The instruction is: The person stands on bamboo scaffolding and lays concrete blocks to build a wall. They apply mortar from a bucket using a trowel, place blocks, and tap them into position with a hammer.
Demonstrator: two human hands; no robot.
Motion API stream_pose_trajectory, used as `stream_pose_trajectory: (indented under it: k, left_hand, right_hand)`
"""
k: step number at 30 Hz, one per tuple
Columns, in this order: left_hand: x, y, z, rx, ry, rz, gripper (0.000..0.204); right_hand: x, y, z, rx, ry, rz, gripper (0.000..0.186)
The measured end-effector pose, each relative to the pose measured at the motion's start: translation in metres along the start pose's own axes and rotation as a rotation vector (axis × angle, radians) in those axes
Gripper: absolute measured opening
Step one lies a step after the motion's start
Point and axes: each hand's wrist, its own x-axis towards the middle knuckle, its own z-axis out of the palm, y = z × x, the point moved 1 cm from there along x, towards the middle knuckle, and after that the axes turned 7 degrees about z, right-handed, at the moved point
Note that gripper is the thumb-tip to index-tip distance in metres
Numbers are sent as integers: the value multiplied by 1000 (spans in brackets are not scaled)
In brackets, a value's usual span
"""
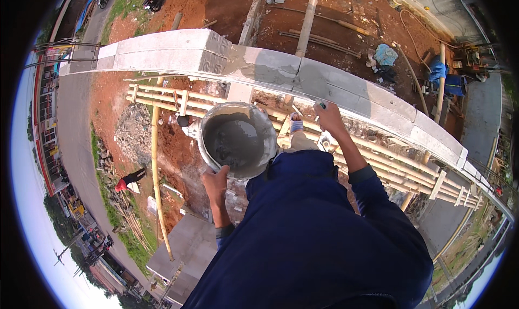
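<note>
My left hand [216, 182] is closed on the near rim of a round bucket [269, 126], its thumb over the edge. Wet grey mortar [235, 139] lies inside the bucket. My right hand [331, 119] grips the handle of a trowel [313, 83] at the wall's near edge. The trowel's grey blade is over the top of the pale block wall [367, 93] and blends with the mortar there. Wet mortar [257, 62] is spread along the wall top left of the trowel, beside a raised block [203, 47].
A bamboo scaffold [378, 156] runs below along the wall's near side, where my foot [296, 125] shows. An upright bamboo pole [155, 174] stands at left. Beyond the wall, poles and a blue bag [385, 55] lie on red soil. A person [130, 180] is far below.
</note>
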Motion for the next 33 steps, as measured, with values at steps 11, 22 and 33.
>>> stream_pose_trajectory:
  k: [11, 22, 33]
  left_hand:
    - [13, -13, 5, 9, -8, 67, 32]
    - [14, -8, 3, 46, -66, 82, 32]
    - [10, -1, 6, 108, -38, 137, 31]
  right_hand:
    - [-44, 54, -41, -25, 262, 56, 39]
    - [-4, -21, 20, -333, 193, -116, 46]
    - [-11, -5, -32, -70, 80, 212, 49]
